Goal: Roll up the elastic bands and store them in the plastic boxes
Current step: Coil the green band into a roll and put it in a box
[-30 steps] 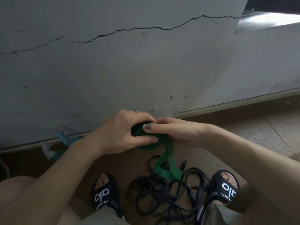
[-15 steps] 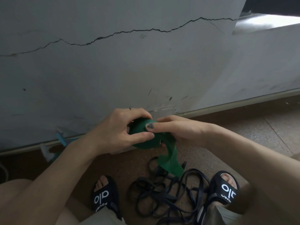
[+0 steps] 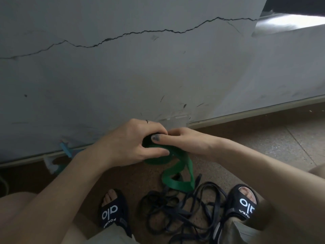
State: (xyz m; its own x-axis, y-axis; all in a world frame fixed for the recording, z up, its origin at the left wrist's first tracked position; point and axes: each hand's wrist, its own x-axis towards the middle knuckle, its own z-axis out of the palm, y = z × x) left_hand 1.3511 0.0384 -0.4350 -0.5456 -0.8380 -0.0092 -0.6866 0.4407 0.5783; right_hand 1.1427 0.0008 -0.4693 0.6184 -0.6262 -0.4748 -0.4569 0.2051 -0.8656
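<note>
A green elastic band [image 3: 175, 175] is partly wound into a roll held above the floor, with its loose tail looping down in front of me. My left hand [image 3: 135, 141] wraps around the roll from the left. My right hand [image 3: 182, 140] pinches the roll from the right, thumb pressed on top. A tangle of dark elastic bands [image 3: 182, 212] lies on the floor between my feet. No plastic box is in view.
A cracked grey wall [image 3: 140, 67] stands close ahead, meeting the brown speckled floor [image 3: 281, 138]. My feet wear black slides, left [image 3: 112, 212] and right [image 3: 244, 203]. Blue and white scraps [image 3: 65, 150] lie at the wall's base on the left.
Both hands have kept turning the green roll; the loose green tail has shifted and now loops down to the right. The view has shifted slightly.
</note>
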